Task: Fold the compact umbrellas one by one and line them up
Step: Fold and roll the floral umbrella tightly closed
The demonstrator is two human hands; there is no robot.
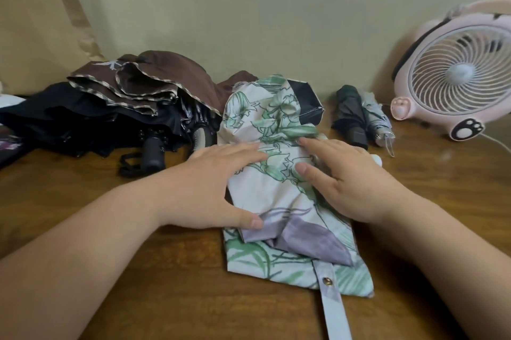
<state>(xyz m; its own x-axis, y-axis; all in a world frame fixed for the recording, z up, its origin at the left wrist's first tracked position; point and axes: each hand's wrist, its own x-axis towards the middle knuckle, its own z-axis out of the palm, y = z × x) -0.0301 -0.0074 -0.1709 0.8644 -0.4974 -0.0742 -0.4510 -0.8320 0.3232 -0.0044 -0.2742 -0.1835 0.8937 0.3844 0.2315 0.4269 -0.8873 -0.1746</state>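
I see L hand (221, 187) + R hand (351, 182) flat on floral umbrella (276, 124), mid tabletop (171, 284); both grips released, just pressing. Risk: pleats may spring open if I lift off; strap (333, 303) lies near, loose, could get rolled under. Folded pair (359, 118) far right.

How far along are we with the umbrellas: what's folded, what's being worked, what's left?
Done: a dark umbrella and a grey umbrella lie rolled side by side near the pink fan. In hand: the floral umbrella, pressed flat under the left hand and right hand, its snap strap not fastened. Left: at least the brown umbrella and black umbrella, loose in a pile at left.
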